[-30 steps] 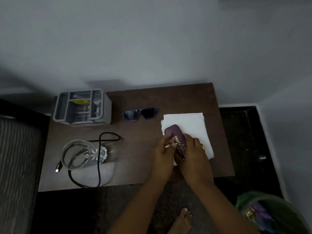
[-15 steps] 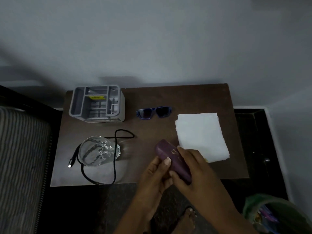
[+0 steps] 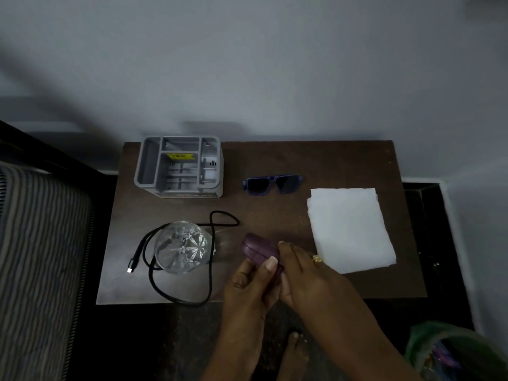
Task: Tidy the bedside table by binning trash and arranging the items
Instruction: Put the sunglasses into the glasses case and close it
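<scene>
A purple glasses case (image 3: 257,247) is held just above the front of the brown bedside table (image 3: 316,160). My left hand (image 3: 248,287) grips its near end with the thumb on top, and my right hand (image 3: 305,273) curls over it from the right. Blue sunglasses (image 3: 272,183) lie folded open at the table's middle back. A folded white napkin (image 3: 349,229) lies flat on the right. A grey compartment organiser (image 3: 178,167) stands at the back left. A clear glass (image 3: 181,247) stands front left inside the loops of a black charging cable (image 3: 209,270).
A green-lined bin (image 3: 450,353) with wrappers inside stands on the dark floor at the lower right. A striped mattress (image 3: 38,257) borders the table on the left. A pale wall rises behind. My bare foot (image 3: 295,350) shows below the table edge.
Both hands lifted the purple case off the napkin and carried it left and toward the table's front. The napkin now lies uncovered. The camera view shifted left.
</scene>
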Demonstrator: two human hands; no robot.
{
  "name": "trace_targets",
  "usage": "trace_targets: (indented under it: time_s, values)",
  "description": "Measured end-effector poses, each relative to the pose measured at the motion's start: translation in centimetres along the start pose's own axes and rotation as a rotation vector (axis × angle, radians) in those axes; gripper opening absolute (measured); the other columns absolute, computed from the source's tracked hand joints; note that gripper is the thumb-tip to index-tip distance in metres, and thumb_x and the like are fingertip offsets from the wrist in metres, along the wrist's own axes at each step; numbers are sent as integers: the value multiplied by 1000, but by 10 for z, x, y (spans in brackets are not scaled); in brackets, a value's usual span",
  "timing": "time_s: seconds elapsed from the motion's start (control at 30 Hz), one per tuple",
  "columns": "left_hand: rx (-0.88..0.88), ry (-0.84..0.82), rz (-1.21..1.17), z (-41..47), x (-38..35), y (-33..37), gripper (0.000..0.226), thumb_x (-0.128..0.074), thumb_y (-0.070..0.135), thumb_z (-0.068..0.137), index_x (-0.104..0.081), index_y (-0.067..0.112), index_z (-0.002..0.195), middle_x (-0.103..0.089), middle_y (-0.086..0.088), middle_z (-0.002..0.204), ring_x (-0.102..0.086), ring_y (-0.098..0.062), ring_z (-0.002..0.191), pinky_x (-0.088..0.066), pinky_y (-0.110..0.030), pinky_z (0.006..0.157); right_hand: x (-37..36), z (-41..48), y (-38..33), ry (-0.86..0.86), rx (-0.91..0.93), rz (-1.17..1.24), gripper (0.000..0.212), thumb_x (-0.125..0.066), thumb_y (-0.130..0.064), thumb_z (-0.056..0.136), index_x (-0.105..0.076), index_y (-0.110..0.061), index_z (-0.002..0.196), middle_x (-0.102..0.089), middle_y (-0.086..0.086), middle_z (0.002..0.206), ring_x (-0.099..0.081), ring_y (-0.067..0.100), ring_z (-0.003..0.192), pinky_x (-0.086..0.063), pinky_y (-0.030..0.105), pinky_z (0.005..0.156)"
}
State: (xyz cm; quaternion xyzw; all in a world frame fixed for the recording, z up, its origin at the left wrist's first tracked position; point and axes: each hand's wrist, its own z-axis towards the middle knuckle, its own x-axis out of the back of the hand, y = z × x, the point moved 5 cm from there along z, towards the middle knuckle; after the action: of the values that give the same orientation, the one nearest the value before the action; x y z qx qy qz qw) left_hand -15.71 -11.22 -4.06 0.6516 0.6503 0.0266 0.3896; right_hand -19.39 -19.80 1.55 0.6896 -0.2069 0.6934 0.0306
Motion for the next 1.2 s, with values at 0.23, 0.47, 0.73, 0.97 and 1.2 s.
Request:
trace_targets:
  time_s: [0.23, 0.47, 0.73, 0.97, 1.2]
  values:
    - [-55, -42, -139, 9, -6, 16, 63, -90, 38, 43, -73, 11, 97, -73, -14, 101, -70, -19, 91, -57, -26, 70, 22, 16, 28, -235, -286, 739, 47, -52, -64, 77, -50, -47, 121, -55, -33, 113, -51, -10, 105, -43, 6, 81]
    - [7, -95, -167, 7, -13, 26, 35, -64, -7, 68, -60, 1, 103, -74, -12, 89, -72, -20, 78, -59, -30, 62, 25, 26, 72, 18, -595, 1006, 26, -49, -50, 71, -66, -35, 84, -68, -23, 81, -61, -8, 78, -47, 8, 63]
    - [128, -31, -291, 6, -2, 13, 94, -94, 11, 34, -55, 0, 119, -66, -25, 114, -67, -37, 97, -57, -49, 68, -11, 62, 88, -289, -604, 965, 47, -42, -58, 72, -64, -18, 83, -62, 9, 87, -59, 26, 85, -47, 32, 73]
    - [158, 93, -315, 0, 4, -4, 102, -96, 17, 27, -57, 6, 121, -65, -21, 118, -65, -39, 103, -56, -50, 70, -24, 128, 91, -31, -133, 489, 24, -63, -19, 87, -66, -16, 110, -64, 5, 105, -58, 17, 96, -40, 22, 85]
    - [101, 114, -359, -2, -2, -1, 63, -83, 10, 58, -62, 9, 117, -66, -20, 117, -63, -39, 106, -57, -50, 71, -56, 159, 80, -153, -76, 173, 19, -59, -22, 88, -66, -19, 105, -57, 6, 110, -54, 24, 100, -36, 35, 89]
